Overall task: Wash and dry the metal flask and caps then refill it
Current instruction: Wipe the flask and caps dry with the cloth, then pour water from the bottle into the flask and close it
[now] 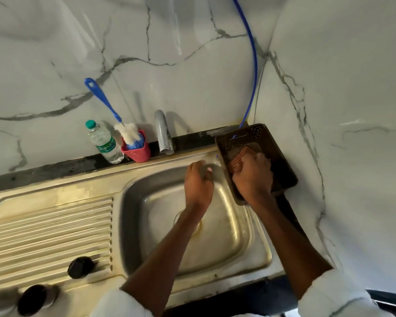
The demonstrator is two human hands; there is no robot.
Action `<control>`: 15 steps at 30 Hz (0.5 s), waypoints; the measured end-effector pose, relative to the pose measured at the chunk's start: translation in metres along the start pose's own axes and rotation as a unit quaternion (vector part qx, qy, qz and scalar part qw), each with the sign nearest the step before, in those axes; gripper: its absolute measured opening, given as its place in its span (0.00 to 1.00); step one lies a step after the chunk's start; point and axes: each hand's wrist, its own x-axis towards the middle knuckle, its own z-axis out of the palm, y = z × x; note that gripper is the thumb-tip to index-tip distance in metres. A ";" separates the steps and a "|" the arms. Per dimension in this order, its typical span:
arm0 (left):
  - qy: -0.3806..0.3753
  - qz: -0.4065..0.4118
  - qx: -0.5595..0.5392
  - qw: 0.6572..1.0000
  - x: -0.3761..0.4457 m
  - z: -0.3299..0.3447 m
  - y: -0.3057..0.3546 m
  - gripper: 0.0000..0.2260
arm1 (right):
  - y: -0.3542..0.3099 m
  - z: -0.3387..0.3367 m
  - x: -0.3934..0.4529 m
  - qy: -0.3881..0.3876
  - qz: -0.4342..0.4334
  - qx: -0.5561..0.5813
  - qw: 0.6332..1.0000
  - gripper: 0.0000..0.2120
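A checkered cloth (238, 161) is gripped by the right hand (253, 177) inside a brown perforated tray (281, 161) at the right rim of the steel sink (146, 193). The left hand (198, 181) is held over the basin with fingers loosely curled, and nothing is seen in it. The metal flask (36, 302) is seen upright on the ribbed drainboard (50, 229) at the lower left, and a black cap (80, 267) is placed near it. Behind the sink, a tap (162, 135), a plastic water bottle (104, 144) and a bottle brush (114, 115) in a red cup (137, 153) are found.

blue brush (102, 99), pink cup (137, 152), orange checked cloth (238, 160), brown tray (281, 165)
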 end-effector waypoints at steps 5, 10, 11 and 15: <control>0.027 0.059 0.084 0.994 -0.025 -0.054 -0.030 0.16 | -0.046 0.007 -0.055 0.122 -0.131 0.063 0.982 0.08; 0.061 0.087 0.202 0.974 -0.045 -0.122 -0.067 0.20 | -0.086 0.048 -0.110 0.138 -0.209 0.072 0.966 0.13; 0.063 0.082 0.230 0.968 -0.046 -0.132 -0.077 0.21 | -0.091 0.057 -0.117 0.129 -0.218 0.068 0.965 0.15; 0.033 -0.002 0.328 0.944 -0.043 -0.189 -0.116 0.25 | -0.120 0.087 -0.135 0.073 -0.238 0.052 0.967 0.15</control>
